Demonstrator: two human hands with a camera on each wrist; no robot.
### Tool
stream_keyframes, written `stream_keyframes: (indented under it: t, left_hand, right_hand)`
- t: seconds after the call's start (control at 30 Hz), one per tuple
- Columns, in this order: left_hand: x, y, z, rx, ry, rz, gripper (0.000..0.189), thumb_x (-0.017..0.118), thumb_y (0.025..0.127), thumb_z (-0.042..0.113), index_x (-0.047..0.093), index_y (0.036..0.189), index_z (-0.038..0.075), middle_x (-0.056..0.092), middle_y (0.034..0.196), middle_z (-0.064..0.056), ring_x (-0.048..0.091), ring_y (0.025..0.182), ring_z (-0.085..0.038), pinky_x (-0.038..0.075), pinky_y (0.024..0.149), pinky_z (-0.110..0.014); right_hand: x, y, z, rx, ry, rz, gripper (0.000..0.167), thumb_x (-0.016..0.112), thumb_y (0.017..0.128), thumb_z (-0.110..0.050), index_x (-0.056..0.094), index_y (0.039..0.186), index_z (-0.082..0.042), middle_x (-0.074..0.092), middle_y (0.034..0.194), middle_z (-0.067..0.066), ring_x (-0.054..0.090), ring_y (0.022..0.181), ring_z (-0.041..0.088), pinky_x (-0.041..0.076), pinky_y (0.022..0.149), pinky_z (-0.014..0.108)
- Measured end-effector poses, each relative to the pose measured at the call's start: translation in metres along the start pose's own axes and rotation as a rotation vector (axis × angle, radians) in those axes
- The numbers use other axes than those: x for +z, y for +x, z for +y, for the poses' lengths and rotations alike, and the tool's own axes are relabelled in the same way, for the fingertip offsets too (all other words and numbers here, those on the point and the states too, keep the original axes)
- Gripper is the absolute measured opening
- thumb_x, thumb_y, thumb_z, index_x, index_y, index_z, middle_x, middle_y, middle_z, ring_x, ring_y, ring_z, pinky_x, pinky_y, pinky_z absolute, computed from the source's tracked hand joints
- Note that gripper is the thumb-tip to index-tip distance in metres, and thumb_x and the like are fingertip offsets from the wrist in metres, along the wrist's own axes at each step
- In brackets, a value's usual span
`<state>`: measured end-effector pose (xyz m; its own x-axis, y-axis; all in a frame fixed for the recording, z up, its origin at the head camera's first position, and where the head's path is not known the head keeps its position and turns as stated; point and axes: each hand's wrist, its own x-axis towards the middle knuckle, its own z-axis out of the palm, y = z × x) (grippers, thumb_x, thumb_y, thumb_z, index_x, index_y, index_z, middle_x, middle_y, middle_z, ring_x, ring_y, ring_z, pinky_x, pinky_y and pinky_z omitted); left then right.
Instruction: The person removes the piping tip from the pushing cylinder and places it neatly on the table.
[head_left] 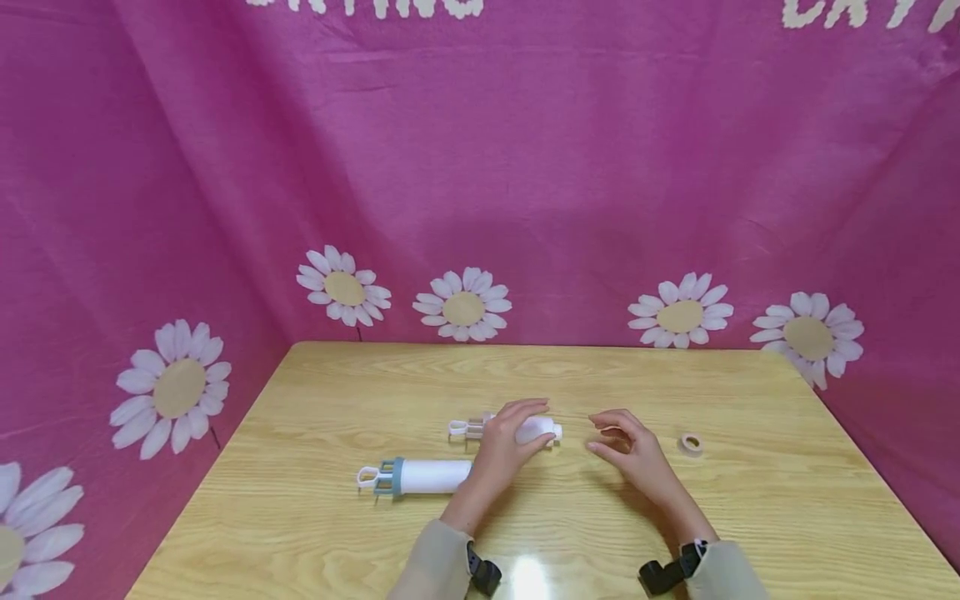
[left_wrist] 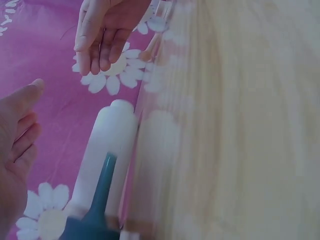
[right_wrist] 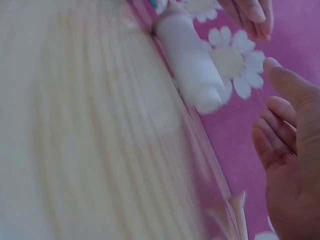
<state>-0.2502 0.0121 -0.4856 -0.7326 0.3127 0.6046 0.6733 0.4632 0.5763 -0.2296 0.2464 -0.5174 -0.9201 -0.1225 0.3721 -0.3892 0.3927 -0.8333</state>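
A white cylinder [head_left: 536,429] with a narrow neck at its right end and a white looped handle at its left lies on the table. My left hand [head_left: 508,442] is above and in front of it in the head view. In the left wrist view this hand's thumb and fingers [left_wrist: 20,140] are spread, apart from the cylinder. My right hand [head_left: 633,458] hovers to the right, relaxed and holding nothing. Nearer lies a second white cylinder [head_left: 435,477] with a teal collar and looped handle; my left forearm hides its right end. A teal tapered tip [left_wrist: 102,187] shows in the left wrist view.
Right of my right hand stands a small pinkish piece [head_left: 691,444] with a round opening; its flared sides show in the right wrist view. The wooden table [head_left: 337,542] meets a magenta flowered cloth [head_left: 525,167] at the back and sides.
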Motion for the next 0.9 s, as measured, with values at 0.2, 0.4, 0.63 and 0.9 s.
stream_keyframes:
  t: [0.2,0.4,0.63,0.9]
  left_hand:
    - [-0.029,-0.014,-0.009,0.055,-0.011,0.046,0.036,0.08,0.081,0.016,0.07,0.114,0.008,0.07,0.122,-0.005,0.064,0.117,-0.02,0.055,0.096,-0.035]
    - [-0.065,-0.034,-0.026,0.109,0.007,0.115,0.042,0.084,0.074,0.009,0.07,0.113,0.006,0.071,0.119,-0.009,0.066,0.112,-0.024,0.059,0.086,-0.034]
    - [-0.108,-0.062,-0.049,0.034,0.009,0.066,0.047,0.086,0.072,0.01,0.069,0.115,0.004,0.071,0.119,-0.008,0.067,0.112,-0.024,0.054,0.094,-0.022]
    - [-0.149,-0.08,-0.068,-0.235,0.11,-0.168,0.061,0.087,0.071,0.023,0.064,0.126,0.009,0.067,0.128,-0.004,0.063,0.119,-0.025,0.051,0.101,-0.043]
  right_hand:
    - [0.032,0.005,-0.017,-0.071,0.054,-0.072,0.037,0.074,0.086,-0.009,0.062,0.12,0.001,0.06,0.119,0.015,0.059,0.108,0.017,0.057,0.09,0.032]
    - [0.059,0.006,-0.027,-0.119,0.044,-0.119,0.037,0.076,0.083,-0.008,0.064,0.118,-0.003,0.062,0.118,0.015,0.061,0.104,0.019,0.057,0.09,0.04]
    - [0.082,0.009,-0.046,-0.143,0.041,-0.213,0.036,0.076,0.083,-0.007,0.064,0.115,0.004,0.064,0.113,0.02,0.063,0.101,0.03,0.057,0.09,0.041]
    - [0.106,0.014,-0.038,-0.215,0.008,-0.286,0.035,0.076,0.084,-0.016,0.066,0.112,0.001,0.067,0.107,0.014,0.064,0.097,0.026,0.055,0.09,0.028]
